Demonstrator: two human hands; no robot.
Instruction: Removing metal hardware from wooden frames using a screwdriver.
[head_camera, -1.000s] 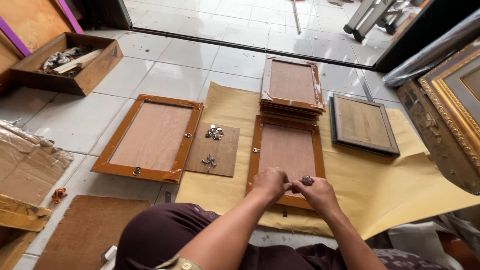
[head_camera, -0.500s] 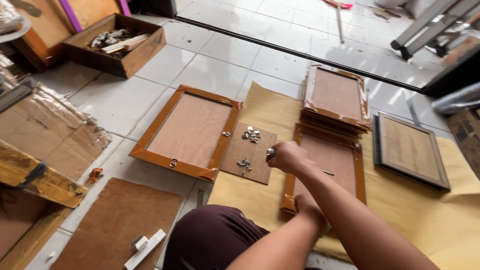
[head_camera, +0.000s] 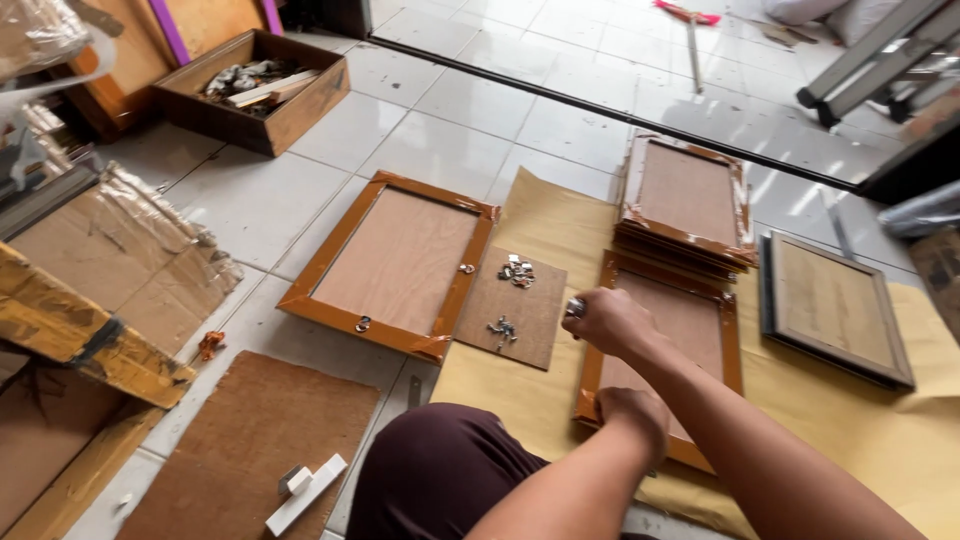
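Note:
I sit on the floor over a brown picture frame (head_camera: 690, 330) that lies face down on yellow-brown paper (head_camera: 560, 225). My left hand (head_camera: 632, 412) is curled on the frame's near left edge. At the frame's upper left corner, my right hand (head_camera: 612, 320) pinches a small silver metal piece (head_camera: 575, 307). Just left of it lies a small hardboard square (head_camera: 535, 335) with two little heaps of metal clips (head_camera: 517, 272) on it.
Another brown frame (head_camera: 400, 260) lies on the tiles to the left. A stack of frames (head_camera: 685, 200) and a dark frame (head_camera: 835, 305) lie behind and right. There is a wooden box (head_camera: 260, 90) far left, taped cardboard bundles (head_camera: 110, 270), and a brown board (head_camera: 250, 440) with a white block (head_camera: 305, 492).
My right hand left the frame's near edge, reached left toward the clips on the hardboard, and is now back at the frame's upper left corner. The view swung left.

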